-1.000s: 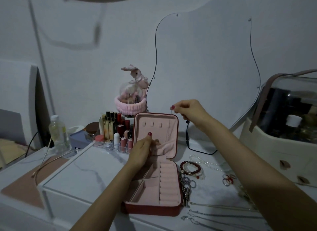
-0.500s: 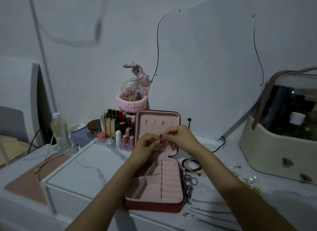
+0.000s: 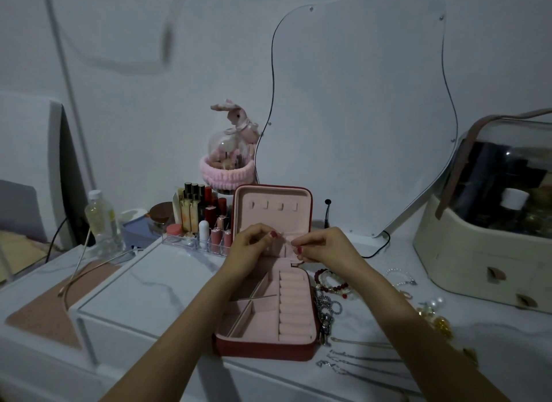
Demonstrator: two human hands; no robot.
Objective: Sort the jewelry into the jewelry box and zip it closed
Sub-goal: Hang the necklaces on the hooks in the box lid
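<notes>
Pink-lined red zip jewelry box open at the white bench's front edge, both hands at its raised lid.

Head view: left hand and right hand meet before the lid pocket, fingers curled as if pinching something fine between them; a thin chain probably, too small to tell. Dark red bead bracelet and silver chains lie right of the box, nearer the right hand, chains running left-right.
</notes>
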